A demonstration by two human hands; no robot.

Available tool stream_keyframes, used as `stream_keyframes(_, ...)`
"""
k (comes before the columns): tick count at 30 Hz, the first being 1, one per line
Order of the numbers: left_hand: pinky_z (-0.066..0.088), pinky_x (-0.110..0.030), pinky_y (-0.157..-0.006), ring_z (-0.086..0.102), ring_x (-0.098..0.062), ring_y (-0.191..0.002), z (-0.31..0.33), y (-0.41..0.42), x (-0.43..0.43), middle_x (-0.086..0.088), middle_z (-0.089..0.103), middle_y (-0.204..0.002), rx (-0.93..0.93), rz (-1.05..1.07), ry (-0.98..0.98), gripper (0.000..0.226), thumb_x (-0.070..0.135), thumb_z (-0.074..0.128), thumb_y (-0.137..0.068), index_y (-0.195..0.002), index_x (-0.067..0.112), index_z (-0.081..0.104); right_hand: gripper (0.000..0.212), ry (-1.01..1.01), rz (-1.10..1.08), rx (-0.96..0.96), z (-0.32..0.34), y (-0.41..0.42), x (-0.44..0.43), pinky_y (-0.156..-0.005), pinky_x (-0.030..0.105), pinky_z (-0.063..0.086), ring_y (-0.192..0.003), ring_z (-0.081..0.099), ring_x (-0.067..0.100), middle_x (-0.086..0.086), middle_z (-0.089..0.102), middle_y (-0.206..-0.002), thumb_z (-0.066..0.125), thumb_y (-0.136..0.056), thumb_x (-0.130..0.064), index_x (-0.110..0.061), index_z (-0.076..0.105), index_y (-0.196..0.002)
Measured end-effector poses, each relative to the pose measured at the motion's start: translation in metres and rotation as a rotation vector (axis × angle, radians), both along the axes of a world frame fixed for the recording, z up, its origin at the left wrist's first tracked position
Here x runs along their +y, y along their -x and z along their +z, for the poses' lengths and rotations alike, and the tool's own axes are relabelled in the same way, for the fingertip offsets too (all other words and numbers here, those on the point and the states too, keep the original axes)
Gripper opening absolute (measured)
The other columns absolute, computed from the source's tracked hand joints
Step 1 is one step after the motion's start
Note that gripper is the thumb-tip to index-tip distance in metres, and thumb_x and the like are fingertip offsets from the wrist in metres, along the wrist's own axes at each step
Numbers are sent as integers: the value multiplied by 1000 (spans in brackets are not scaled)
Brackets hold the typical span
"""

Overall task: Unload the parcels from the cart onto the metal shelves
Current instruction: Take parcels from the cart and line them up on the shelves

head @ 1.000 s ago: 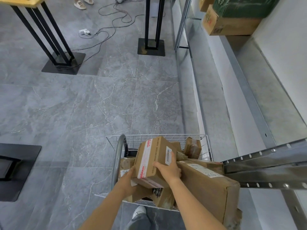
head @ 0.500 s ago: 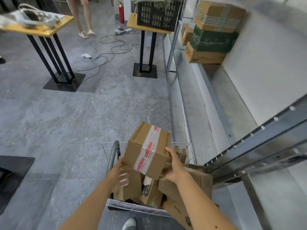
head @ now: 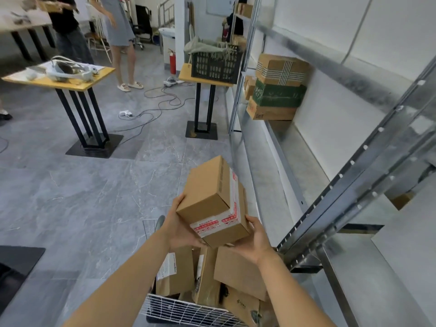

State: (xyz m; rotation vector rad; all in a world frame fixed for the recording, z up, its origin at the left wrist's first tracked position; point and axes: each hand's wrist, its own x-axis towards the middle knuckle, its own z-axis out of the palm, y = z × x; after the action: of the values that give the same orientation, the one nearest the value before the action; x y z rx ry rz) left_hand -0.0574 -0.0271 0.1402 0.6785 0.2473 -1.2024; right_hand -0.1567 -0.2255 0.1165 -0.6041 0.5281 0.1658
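Observation:
I hold a brown cardboard parcel [head: 210, 194] with red-and-white tape up in the air above the cart. My left hand [head: 180, 226] grips its left lower side, and my right hand [head: 254, 241] cups its right lower corner from beneath. Below it the white wire cart [head: 186, 311] holds several more brown parcels [head: 238, 270], some with white labels. The metal shelves [head: 283, 161] run along the wall on the right, with a perforated steel upright [head: 354, 192] close to my right arm.
Three stacked boxes [head: 278, 88] sit further down the shelf. Two small yellow-topped tables on black legs [head: 70, 79] [head: 205, 81] stand on the grey tile floor, one carrying a black crate [head: 215, 64]. Cables [head: 160, 100] trail across the floor. Two people [head: 118, 31] stand at the back.
Both hands have lifted the taped parcel out of the cart and higher, turning it rightward. My view has tilted up, so more of the room and shelves shows.

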Motion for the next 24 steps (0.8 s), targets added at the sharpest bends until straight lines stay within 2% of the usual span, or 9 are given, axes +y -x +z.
stream_keyframes(5,27,-69,-100,48,-42,-120,28,16,2,-22,62,-119,-148,-1,-45,75,72,43,-74,-120,16,60,45,151,2,-15,20,16,-6,-98,59,45,-114,57,39,18,64,-114,59,-88,-23,-11,56,-131)
stream_keyframes(7,27,-70,-100,48,-42,-121,34,20,5,-21,62,-119,-214,8,-92,73,72,43,-75,-121,17,58,41,317,44,3,31,23,-6,-99,57,45,-113,59,35,13,65,-113,64,-85,-27,-18,61,-125)
stream_keyframes(9,31,-68,-99,51,-41,-119,41,28,7,-20,64,-116,-292,4,-152,71,70,44,-76,-120,17,58,48,530,73,11,44,30,-4,-99,53,47,-112,60,29,9,65,-118,70,-80,-27,-28,57,-126)
stream_keyframes(11,37,-63,-99,57,-37,-111,48,38,8,-15,70,-105,-401,-8,-245,65,68,46,-76,-116,18,59,50,762,67,-16,59,36,1,-89,40,55,-107,62,19,2,60,-124,70,-85,-19,-32,52,-130)
stream_keyframes(13,42,-57,-97,60,-34,-107,53,50,8,-11,71,-101,-501,-30,-309,62,67,46,-77,-115,20,58,39,871,88,-57,72,42,8,-78,28,56,-104,63,13,0,61,-125,60,-94,-24,-26,54,-133)
stream_keyframes(16,48,-50,-92,64,-31,-102,61,68,7,-10,73,-99,-602,-20,-353,56,67,40,-84,-112,22,59,48,816,116,-37,88,56,16,-85,38,57,-112,61,21,2,64,-124,50,-92,-51,-23,57,-130)
stream_keyframes(19,54,-37,-72,70,-23,-86,75,85,5,-5,74,-92,-724,-28,-408,63,72,43,-78,-117,25,57,67,720,178,-46,101,71,19,-86,47,56,-113,60,27,3,63,-124,51,-77,-70,-25,57,-128)
stream_keyframes(21,56,-33,-66,71,-21,-85,81,95,3,-6,71,-102,-819,-51,-430,82,82,51,-65,-128,29,50,74,687,196,-80,106,81,22,-84,51,56,-112,60,27,3,63,-124,61,-70,-70,-28,53,-130)
stream_keyframes(24,55,-34,-79,68,-19,-97,88,107,0,-4,64,-118,-968,-89,-468,86,89,31,-70,-137,36,42,75,674,156,-117,108,93,23,-83,52,56,-111,62,24,3,63,-123,74,-70,-54,-28,45,-134)
